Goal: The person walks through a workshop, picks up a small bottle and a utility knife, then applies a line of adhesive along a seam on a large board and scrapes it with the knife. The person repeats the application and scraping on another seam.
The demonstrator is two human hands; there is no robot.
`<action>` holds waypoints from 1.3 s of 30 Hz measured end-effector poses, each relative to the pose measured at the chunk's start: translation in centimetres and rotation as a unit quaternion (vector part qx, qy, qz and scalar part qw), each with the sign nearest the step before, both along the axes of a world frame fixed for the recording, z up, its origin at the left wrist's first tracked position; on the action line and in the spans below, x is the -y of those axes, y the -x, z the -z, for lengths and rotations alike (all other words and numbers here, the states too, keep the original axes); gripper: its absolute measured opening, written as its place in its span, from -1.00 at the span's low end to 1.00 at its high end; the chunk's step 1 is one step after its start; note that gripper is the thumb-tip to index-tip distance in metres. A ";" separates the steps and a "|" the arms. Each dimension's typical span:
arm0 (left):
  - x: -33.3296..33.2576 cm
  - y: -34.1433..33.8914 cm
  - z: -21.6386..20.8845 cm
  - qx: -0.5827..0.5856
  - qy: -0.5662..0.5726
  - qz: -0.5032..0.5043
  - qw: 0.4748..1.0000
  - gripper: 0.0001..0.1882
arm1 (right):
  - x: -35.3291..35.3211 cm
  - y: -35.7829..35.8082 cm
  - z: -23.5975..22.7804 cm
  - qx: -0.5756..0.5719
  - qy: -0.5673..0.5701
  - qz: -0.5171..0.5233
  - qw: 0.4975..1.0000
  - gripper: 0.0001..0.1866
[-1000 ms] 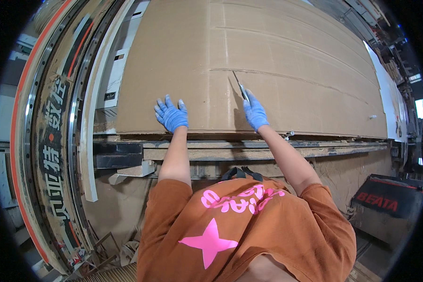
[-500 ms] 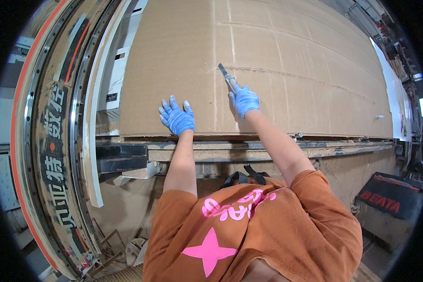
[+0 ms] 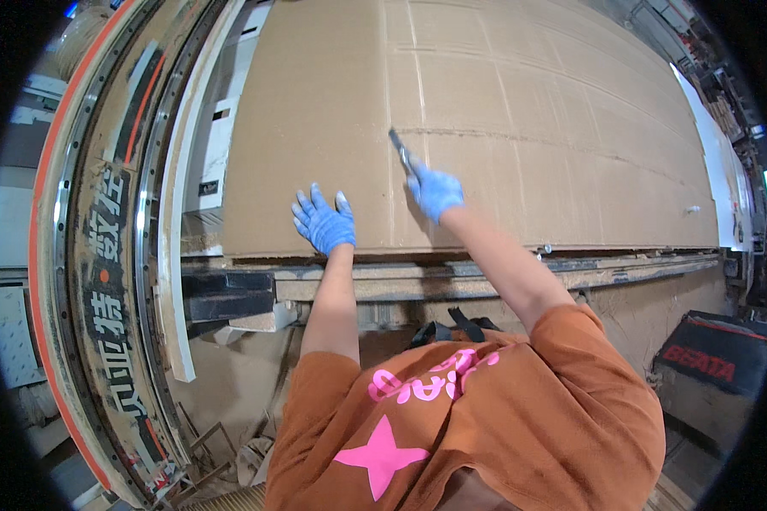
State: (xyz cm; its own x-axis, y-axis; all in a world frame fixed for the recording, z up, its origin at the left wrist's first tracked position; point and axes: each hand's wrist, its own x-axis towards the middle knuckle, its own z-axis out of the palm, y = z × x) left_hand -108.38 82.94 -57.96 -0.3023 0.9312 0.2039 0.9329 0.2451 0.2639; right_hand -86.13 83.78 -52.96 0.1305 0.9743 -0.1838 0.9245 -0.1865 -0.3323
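Observation:
A broad brown cardboard sheet (image 3: 315, 111) lies flat in front of me, marked by creases and pale lines. My right hand (image 3: 437, 192), in a blue-coated glove, is closed around a slim utility knife (image 3: 401, 151). Its dark tip points away from me and slightly left, at a long crease in the cardboard. Whether the tip touches the surface, I cannot tell. To the left, near the sheet's front edge, my left hand (image 3: 325, 223) rests palm down on the cardboard in a matching glove, fingers spread and holding nothing.
Along the left runs a machine beam (image 3: 102, 255) with a rail and orange edge. A layered board edge (image 3: 383, 288) lies below the sheet's near side. At right are a white panel (image 3: 714, 170) and a black box (image 3: 712, 353). A small metal fitting (image 3: 544, 249) sits at the front edge.
My right hand and the knife have shifted a little left and toward me. The left hand stays flat at the same spot on the cardboard. The whole view has shifted slightly.

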 end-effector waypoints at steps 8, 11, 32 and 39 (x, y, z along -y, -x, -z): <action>-0.1 -0.3 0.3 0.000 -0.023 0.006 1.000 -0.33 | 0.0 0.4 -0.2 -0.041 -0.014 -0.002 0.999 -0.50; 0.5 -0.1 0.3 -0.001 0.006 -0.005 1.000 -0.33 | 0.8 -0.3 -0.8 -0.026 0.026 -0.006 0.999 -0.51; 0.2 -0.3 0.1 -0.003 -0.004 0.014 1.000 -0.31 | 0.1 -3.2 -0.8 -0.030 0.012 0.056 0.998 -0.47; 0.3 -0.6 -0.1 -0.006 0.015 0.007 1.000 -0.31 | 0.8 -4.4 -0.9 -0.024 0.043 0.055 0.997 -0.46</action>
